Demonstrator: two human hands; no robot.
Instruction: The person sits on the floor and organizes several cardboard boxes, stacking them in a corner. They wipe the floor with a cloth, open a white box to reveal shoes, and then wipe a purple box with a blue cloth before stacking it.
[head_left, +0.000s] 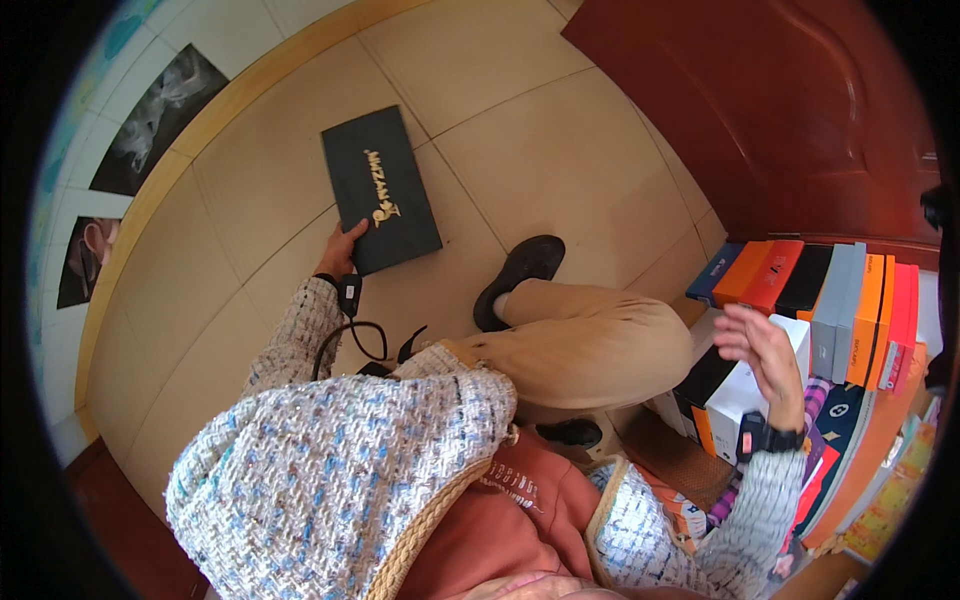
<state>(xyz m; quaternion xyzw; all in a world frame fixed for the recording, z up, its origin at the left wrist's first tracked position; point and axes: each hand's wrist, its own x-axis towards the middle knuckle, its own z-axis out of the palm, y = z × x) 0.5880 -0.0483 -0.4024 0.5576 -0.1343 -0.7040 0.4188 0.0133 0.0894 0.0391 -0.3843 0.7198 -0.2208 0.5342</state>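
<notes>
A flat dark green, almost black box [385,195] with gold print is out to my left, above the tiled floor or resting on it; I cannot tell which. My left hand [343,248] grips its near left corner, thumb on top and the other fingers hidden beneath. On the other side, my right hand [760,352] is raised with its fingers stretched and nothing in it. It hovers over a white box [745,388] beside a row of upright boxes, among them a grey one [838,300] and an orange one [872,310].
A dark red wooden panel [770,110] rises behind the boxes. Patterned cloth or bags [835,425] lie near my right wrist. My bent knee [620,345] is between my hands. A cable [350,325] hangs at my left wrist. Pictures [160,115] line the left wall.
</notes>
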